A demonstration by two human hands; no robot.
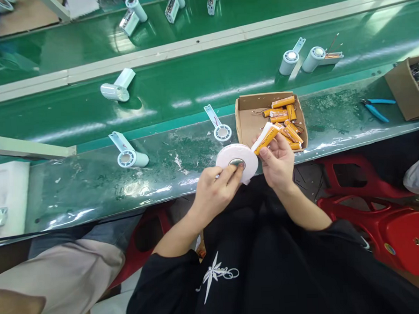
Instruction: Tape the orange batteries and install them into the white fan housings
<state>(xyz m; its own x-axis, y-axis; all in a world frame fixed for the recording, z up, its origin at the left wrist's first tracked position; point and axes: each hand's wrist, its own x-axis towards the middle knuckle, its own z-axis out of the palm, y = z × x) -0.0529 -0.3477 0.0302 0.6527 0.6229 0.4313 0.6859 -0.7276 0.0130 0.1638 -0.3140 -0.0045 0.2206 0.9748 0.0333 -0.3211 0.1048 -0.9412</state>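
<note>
So, full hands on my feed.
Right hand [279, 165] pinches orange cell [270, 139] near its lower end; left hand [214, 189] grips tape roll [226, 153] by its core.

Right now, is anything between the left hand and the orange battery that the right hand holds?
Yes: the white tape roll stands between the left hand and the orange battery, close to the battery's lower end.

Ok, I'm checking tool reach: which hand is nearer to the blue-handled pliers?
Right. The right hand, holding an orange cylinder, is left of the blue-handled pliers; the left hand is farther left, its fingers at the core of a white roll.
</note>
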